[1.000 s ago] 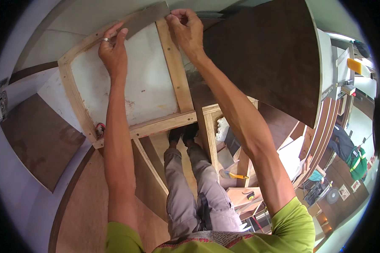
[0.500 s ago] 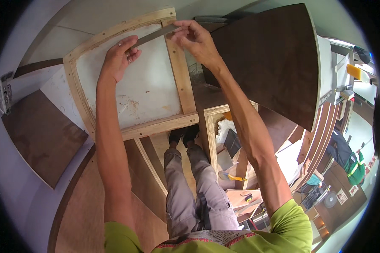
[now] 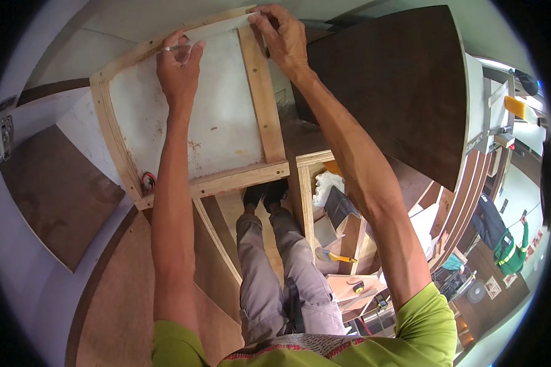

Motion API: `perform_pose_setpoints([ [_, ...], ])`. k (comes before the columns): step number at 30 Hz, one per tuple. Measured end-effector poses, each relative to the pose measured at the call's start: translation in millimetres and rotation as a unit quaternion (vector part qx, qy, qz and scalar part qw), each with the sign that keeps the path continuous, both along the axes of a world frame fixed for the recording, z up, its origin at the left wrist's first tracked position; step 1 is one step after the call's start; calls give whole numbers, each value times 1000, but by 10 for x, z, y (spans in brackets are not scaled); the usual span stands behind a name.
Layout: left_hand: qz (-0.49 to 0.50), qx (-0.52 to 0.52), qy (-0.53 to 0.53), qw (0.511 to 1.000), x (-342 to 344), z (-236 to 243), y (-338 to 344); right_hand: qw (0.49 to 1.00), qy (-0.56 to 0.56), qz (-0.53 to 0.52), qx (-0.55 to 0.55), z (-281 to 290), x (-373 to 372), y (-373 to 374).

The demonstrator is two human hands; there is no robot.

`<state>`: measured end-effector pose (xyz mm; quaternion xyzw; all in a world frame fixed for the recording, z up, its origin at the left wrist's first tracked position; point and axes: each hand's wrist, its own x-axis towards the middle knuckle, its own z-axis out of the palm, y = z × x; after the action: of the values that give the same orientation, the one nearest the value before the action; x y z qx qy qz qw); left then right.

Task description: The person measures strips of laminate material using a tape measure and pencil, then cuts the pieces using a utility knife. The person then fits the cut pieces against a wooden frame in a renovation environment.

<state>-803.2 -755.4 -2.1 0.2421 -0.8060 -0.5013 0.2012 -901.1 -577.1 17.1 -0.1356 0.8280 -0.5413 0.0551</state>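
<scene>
A thin, pale strip (image 3: 221, 28) lies along the inner side of the far rail of a wooden frame (image 3: 236, 175) with a whitish inset panel (image 3: 223, 104). My left hand (image 3: 179, 68) is at the strip's left end, fingers curled over the rail and thumb raised beside them. My right hand (image 3: 281, 41) pinches the right end at the frame's far right corner. Part of the strip's left end is hidden behind my left fingers.
A dark brown panel (image 3: 379, 92) stands close on the right. A smaller brown door (image 3: 61, 196) hangs at left near a metal hinge (image 3: 3, 128). Below right, a wooden compartment holds a yellow-handled brush (image 3: 337, 257) and a tape measure (image 3: 357, 287). A person in green (image 3: 511, 251) is far right.
Both hands have moved farther away, bringing the strip from above the panel to the far rail. Its pale side now shows instead of the dark one. Red wires have come into view near the left corner.
</scene>
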Motion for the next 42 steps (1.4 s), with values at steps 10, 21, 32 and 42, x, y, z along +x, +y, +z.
perform_pose_setpoints([
  [10,56,34,71,995,-138,-107,-76,996,33,-64,-51,-227,75,-20],
  [21,66,36,103,992,-162,-247,-116,975,-1,-199,-101,-352,200,-267],
  [32,87,78,124,985,-180,-97,87,973,23,-224,-46,-370,216,-286],
  [42,-89,-477,30,874,-349,166,122,974,30,-220,-39,-395,178,-225],
])
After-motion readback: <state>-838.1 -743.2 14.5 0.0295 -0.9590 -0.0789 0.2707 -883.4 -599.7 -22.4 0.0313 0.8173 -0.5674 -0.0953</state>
